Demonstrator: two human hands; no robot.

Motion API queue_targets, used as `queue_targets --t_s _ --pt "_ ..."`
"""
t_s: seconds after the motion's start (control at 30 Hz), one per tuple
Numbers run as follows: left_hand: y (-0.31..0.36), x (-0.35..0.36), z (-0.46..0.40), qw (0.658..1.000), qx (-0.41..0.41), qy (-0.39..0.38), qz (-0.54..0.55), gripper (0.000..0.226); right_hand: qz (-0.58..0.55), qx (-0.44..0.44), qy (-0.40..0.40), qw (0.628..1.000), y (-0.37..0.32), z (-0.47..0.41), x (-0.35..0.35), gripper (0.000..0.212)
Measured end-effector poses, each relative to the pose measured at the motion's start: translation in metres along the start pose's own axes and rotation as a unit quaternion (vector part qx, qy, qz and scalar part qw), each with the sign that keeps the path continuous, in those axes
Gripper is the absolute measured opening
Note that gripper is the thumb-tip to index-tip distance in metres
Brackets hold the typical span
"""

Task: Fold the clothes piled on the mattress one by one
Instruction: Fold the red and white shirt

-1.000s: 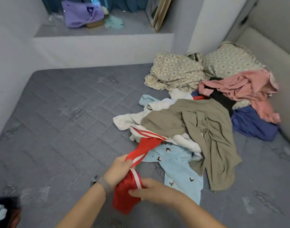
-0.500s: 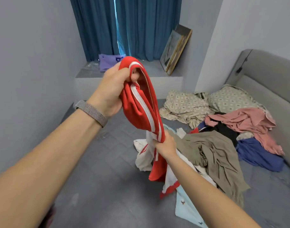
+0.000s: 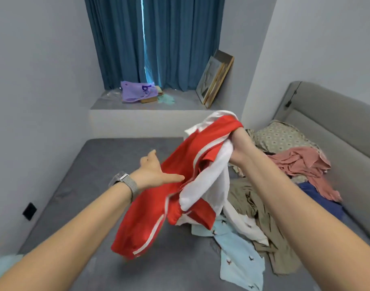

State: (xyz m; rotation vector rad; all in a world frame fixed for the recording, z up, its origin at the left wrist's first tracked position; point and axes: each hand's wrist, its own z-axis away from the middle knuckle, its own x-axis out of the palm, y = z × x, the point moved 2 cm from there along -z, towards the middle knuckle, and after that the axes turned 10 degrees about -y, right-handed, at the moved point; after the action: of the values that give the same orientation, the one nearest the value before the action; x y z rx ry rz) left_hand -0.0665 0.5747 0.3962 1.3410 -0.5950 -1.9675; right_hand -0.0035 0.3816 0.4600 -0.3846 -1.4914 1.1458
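A red and white garment (image 3: 179,185) with white stripes hangs in the air over the grey mattress (image 3: 91,169). My right hand (image 3: 237,143) grips its upper edge, raised high. My left hand (image 3: 154,173) reaches in from the left with thumb up and fingers stretched toward the red cloth, its fingertips hidden behind the fabric. The pile of clothes (image 3: 264,206) lies on the right half of the mattress: an olive garment, a light blue printed piece (image 3: 240,263), a pink one (image 3: 301,164) and a dark blue one (image 3: 320,198).
A patterned pillow (image 3: 282,137) lies against the grey padded headboard (image 3: 331,127). Behind the mattress a raised ledge (image 3: 150,120) carries a purple bag (image 3: 137,91) and leaning picture frames (image 3: 215,78) under blue curtains. Walls close in on the left and far right.
My right hand has risen with the garment's top edge. My left hand has dropped from its high grip and opened toward the cloth. The garment has come further out of the pile.
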Motion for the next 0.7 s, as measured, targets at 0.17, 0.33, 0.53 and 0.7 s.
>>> queue_targets --t_s 0.17,0.33,0.53,0.7 --pt "0.048 0.043 -0.008 0.956 0.193 -0.023 0.218 0.069 0.03 -0.066 -0.041 0.997 -0.043 0.048 0.055 0.015" --pt "0.075 0.052 -0.003 0.88 0.241 -0.028 0.409 0.017 0.123 -0.113 0.101 0.981 -0.068 0.066 0.005 0.008" --pt "0.094 0.101 -0.016 0.904 0.213 -0.123 0.351 0.036 0.104 -0.089 0.247 0.959 -0.055 0.118 -0.11 0.024" --pt "0.135 0.175 -0.019 0.882 0.168 -0.234 0.373 0.027 -0.045 -0.079 0.204 0.975 -0.062 0.153 -0.177 0.038"
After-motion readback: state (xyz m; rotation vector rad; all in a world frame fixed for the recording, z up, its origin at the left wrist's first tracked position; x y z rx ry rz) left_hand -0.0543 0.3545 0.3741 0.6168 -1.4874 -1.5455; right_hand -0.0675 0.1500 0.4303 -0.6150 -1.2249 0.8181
